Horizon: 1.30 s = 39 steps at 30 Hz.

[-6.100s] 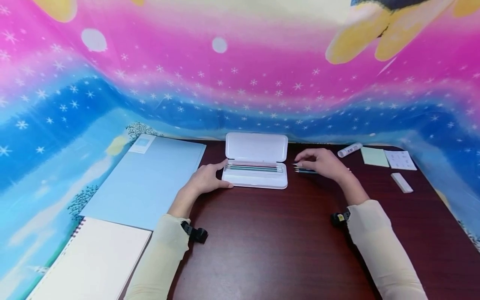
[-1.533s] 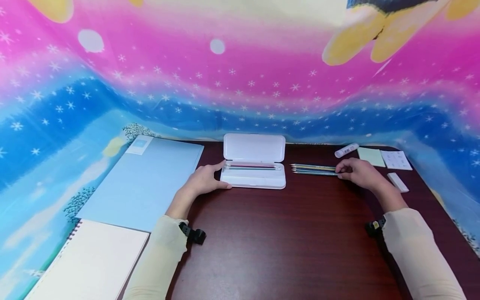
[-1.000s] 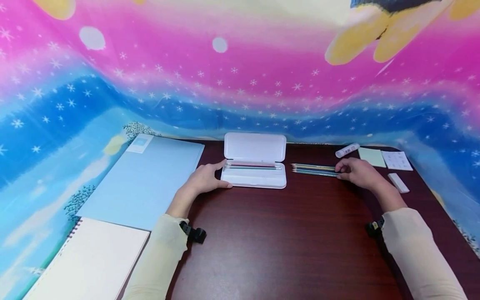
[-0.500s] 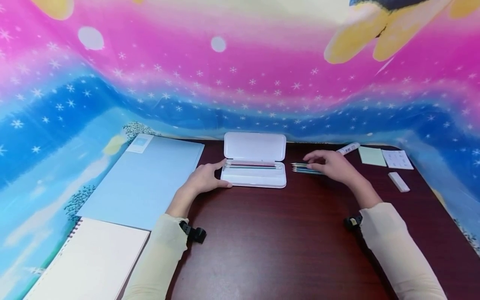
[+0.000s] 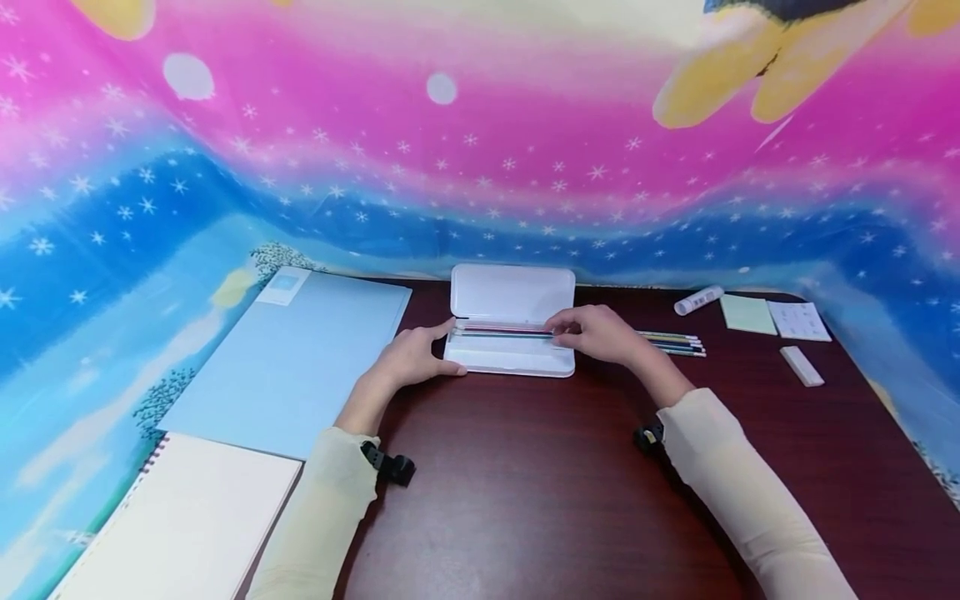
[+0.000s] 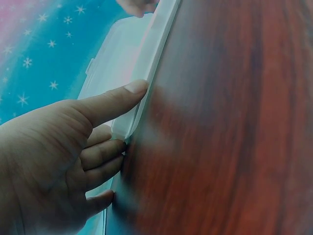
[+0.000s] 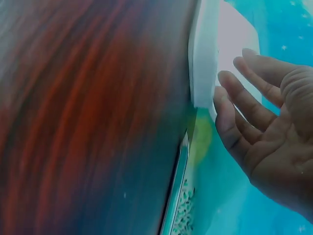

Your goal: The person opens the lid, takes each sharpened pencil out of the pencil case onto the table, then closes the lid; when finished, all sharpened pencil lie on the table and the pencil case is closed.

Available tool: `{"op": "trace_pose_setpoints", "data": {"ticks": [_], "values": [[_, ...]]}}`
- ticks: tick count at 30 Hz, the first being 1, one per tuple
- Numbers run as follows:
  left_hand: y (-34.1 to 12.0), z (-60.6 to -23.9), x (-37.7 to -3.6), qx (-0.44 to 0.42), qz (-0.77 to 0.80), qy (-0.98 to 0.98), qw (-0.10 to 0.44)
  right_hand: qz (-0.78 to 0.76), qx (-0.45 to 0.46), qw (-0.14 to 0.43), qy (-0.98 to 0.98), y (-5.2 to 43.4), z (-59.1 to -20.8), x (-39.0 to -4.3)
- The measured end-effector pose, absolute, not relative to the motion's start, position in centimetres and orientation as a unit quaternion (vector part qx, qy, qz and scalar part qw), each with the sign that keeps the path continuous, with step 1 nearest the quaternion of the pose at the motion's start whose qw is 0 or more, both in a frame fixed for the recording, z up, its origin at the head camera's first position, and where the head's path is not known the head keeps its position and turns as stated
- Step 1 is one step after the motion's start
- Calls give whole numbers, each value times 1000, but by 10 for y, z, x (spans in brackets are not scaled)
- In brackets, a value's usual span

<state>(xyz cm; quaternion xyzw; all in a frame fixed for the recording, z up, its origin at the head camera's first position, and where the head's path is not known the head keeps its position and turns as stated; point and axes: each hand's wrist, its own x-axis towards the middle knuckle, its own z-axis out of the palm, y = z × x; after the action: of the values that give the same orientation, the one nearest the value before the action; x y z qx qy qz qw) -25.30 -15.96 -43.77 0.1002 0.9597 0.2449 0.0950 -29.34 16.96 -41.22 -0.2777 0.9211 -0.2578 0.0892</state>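
Note:
A white pencil case (image 5: 513, 292) lies open at the back middle of the dark wooden table (image 5: 525, 483), with a few pencils (image 5: 498, 332) in its tray. My left hand (image 5: 416, 357) grips the case's left end, thumb along the front rim; the left wrist view shows that hand (image 6: 63, 147) curled against the case (image 6: 122, 54). My right hand (image 5: 596, 333) is at the case's right end, fingers pointing into the tray. In the right wrist view its fingers (image 7: 234, 88) are nearly straight beside the case (image 7: 203, 58), with no pencil visible in them. Several loose pencils (image 5: 675, 342) lie just right of that hand.
A light blue folder (image 5: 292, 358) and a spiral notebook (image 5: 187, 517) lie at the left. At the back right are a glue stick (image 5: 698, 299), a green note pad (image 5: 747, 314), a white sheet (image 5: 799, 321) and an eraser (image 5: 802, 366). A colourful cloth hangs behind.
My right hand has moved left from the loose pencils to the right end of the case. The left hand has stayed on the case.

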Motion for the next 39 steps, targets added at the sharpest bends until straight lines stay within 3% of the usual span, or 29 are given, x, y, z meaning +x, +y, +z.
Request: {"op": "trace_pose_setpoints", "data": {"ticks": [17, 39], "values": [[-159, -438, -252, 102, 244, 960, 91, -208, -286, 164, 921, 148, -419, -300], [-160, -438, -252, 110, 248, 958, 90, -312, -198, 109, 923, 214, -406, -295]]}}
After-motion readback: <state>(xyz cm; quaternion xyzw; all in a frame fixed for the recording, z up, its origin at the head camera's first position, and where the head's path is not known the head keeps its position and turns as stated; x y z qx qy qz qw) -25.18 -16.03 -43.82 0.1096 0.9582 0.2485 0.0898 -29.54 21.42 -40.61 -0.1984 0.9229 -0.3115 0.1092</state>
